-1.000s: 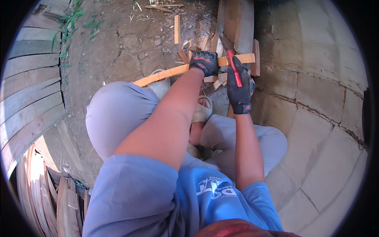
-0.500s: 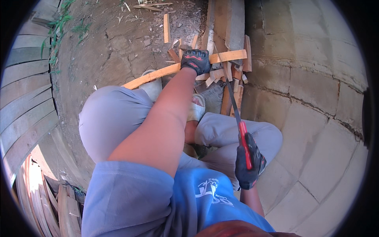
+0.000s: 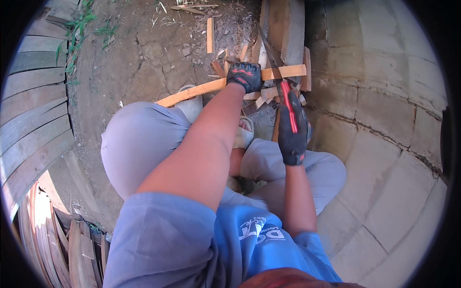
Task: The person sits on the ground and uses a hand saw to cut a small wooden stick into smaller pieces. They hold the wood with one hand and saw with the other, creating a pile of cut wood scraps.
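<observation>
The left hand point(image 3: 245, 77), in a black glove with red trim, had its grip closed around a long, pale wooden strip point(image 3: 192, 92), pressing down from above, with the strip running out on both sides of the fist. The strip lay crosswise in front of the person, its left end near the bent knee point(image 3: 141, 144) and its right end beside a long beam point(image 3: 293, 33). The right hand point(image 3: 294, 127), gloved in the same way, had its grip closed on the red handle point(image 3: 291, 111) of a saw, just below the strip. The saw's dark blade point(image 3: 269, 52) pointed away from the person and crossed the strip a little to the right of the left fist; how deep it sat in the wood could not be told. Short offcuts point(image 3: 265, 96) were jumbled under and around that spot, and one lone piece point(image 3: 210, 36) lay farther off on the bare dirt ground point(image 3: 158, 57). A grey block surface point(image 3: 384, 110) filled the right side, while weathered planks point(image 3: 36, 86) lined the left, with more timber point(image 3: 79, 249) piled at the lower left.
</observation>
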Motion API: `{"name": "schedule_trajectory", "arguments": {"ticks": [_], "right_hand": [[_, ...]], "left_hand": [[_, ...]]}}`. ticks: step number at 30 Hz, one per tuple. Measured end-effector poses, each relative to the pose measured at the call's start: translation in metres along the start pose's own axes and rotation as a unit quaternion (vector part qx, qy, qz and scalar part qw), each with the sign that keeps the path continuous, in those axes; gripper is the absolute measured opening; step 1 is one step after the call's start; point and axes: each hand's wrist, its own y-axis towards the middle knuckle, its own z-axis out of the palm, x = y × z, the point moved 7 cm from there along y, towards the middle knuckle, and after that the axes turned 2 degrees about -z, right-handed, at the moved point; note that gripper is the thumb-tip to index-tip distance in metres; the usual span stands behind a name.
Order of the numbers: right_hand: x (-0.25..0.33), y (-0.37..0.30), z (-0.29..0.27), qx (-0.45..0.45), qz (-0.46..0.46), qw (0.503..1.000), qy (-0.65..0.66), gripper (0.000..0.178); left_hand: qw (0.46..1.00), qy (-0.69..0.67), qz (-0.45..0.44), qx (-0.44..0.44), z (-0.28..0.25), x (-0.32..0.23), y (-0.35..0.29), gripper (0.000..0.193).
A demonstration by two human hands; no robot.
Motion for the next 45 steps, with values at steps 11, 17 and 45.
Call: {"name": "schedule_trajectory", "arguments": {"ticks": [11, 17, 45], "right_hand": [[0.055, -0.128, -0.120, 0.068, -0.002, 0.993, -0.092, 0.043], [0.016, 0.041, 0.022, 0.007, -0.067, 0.997, -0.024, 0.040], [0.000, 0.035, 0.040, -0.044, -0.082, 0.995, 0.042, 0.041]], "left_hand": [[1.000, 0.005, 0.005, -0.028, -0.007, -0.001, -0.004, 0.032], [1.000, 0.000, 0.007, -0.018, -0.007, -0.006, -0.005, 0.033], [0.999, 0.041, -0.001, 0.001, -0.011, -0.005, -0.002, 0.041]]}}
